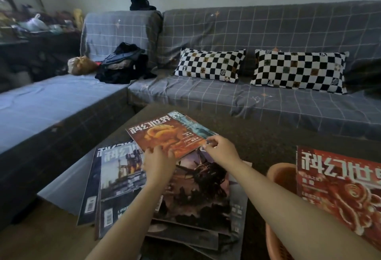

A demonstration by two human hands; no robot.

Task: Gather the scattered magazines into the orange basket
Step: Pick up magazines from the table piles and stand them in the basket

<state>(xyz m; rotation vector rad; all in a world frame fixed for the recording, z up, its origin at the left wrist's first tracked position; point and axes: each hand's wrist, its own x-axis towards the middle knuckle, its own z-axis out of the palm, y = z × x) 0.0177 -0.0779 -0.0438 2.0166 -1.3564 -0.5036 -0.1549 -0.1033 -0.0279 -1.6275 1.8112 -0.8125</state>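
Several magazines lie scattered on a low dark table point(257, 136). My left hand point(158, 161) grips the near edge of an orange-covered magazine point(165, 136), fingers curled over it. My right hand point(219, 149) pinches that magazine's right corner. A teal-covered magazine point(191, 124) lies partly under it. Nearer to me are a dark magazine with a winged figure point(198, 189) and a blue-grey one point(118, 177) on the left. The orange basket point(280, 174) stands at the right, with a red magazine point(338, 189) leaning in it.
A grey checked sofa point(268, 33) wraps round the table's far and left sides. Two checkered pillows point(210, 64) lie on it, with a black backpack point(123, 61) in the corner. A cluttered side table point(31, 26) is at far left.
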